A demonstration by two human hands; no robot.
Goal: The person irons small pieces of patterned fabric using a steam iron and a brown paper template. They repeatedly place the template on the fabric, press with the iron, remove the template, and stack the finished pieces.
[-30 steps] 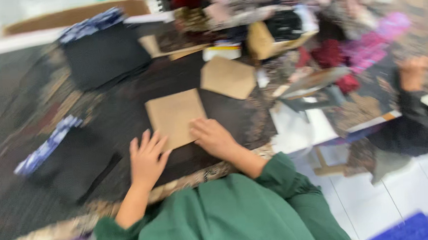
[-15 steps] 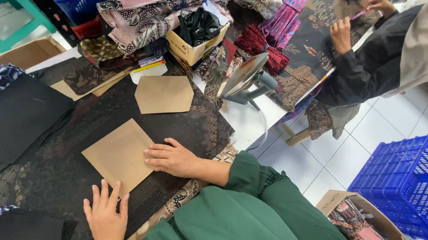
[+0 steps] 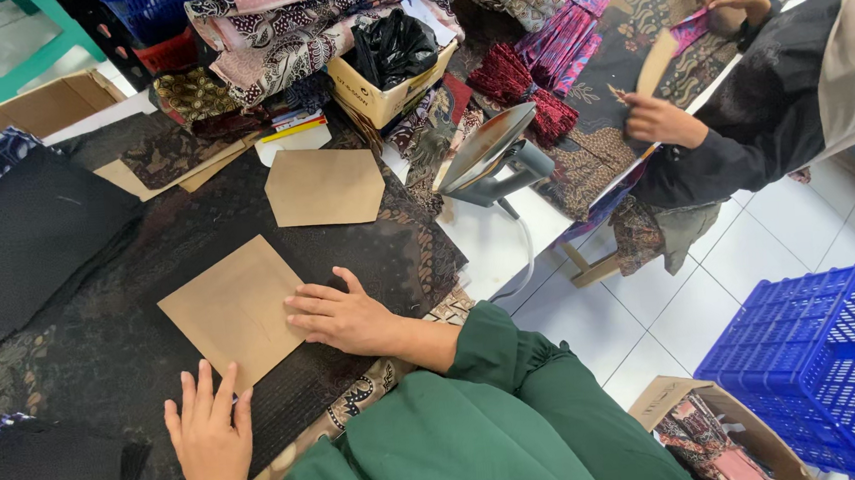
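Brown card [image 3: 235, 309] under right hand [image 3: 345, 319]; iron [image 3: 490, 160] nearby.

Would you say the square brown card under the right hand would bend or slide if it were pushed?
The brown card lies flat with crisp edges, so it is probably stiff and light. On the dark cloth it would likely drag rather than glide, and the right hand pressing its edge probably pins it.

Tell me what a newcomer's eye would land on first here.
The square brown card on the dark patterned cloth, with the right hand flat on its edge and the left hand spread just below it. Next, the bright blue crate on the white floor at lower right.
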